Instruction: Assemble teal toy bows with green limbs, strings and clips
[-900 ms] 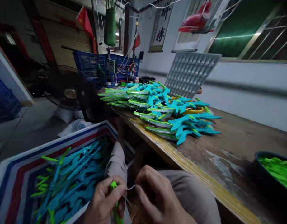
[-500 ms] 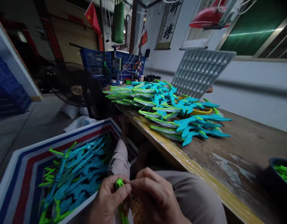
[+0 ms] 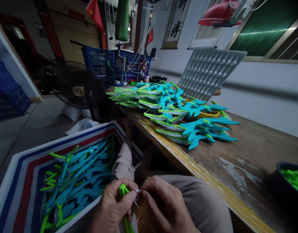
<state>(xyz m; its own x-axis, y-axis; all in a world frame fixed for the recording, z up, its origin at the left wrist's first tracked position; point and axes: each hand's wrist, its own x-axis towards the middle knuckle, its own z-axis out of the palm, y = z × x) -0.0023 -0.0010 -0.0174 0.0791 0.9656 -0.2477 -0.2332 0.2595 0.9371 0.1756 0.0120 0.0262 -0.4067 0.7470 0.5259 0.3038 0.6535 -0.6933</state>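
Observation:
My left hand (image 3: pixel 116 202) is closed around a bright green plastic part (image 3: pixel 124 191), whose top end sticks up between thumb and fingers. Between the two hands is a thin white string (image 3: pixel 136 191), looped and knotted or bunched; its fine detail is too small to tell. Just right of it, my right hand (image 3: pixel 167 204) pinches the string with thumb and forefinger. Turquoise and green bow-like pieces (image 3: pixel 197 129) with strings lie piled on the table. More turquoise and green parts (image 3: pixel 83 181) fill the striped box at my left.
The striped box (image 3: pixel 25 184) stands left of my legs. The wooden table's yellow edge (image 3: pixel 199 174) runs diagonally to the right. A dark bowl (image 3: pixel 280 181) of green parts sits at far right. Behind are a fan (image 3: pixel 78 92), blue crates (image 3: pixel 98 63) and a moulded tray (image 3: pixel 209 72).
My right hand has moved slightly right, away from my left. The white string between them now shows more clearly. The view has shifted slightly.

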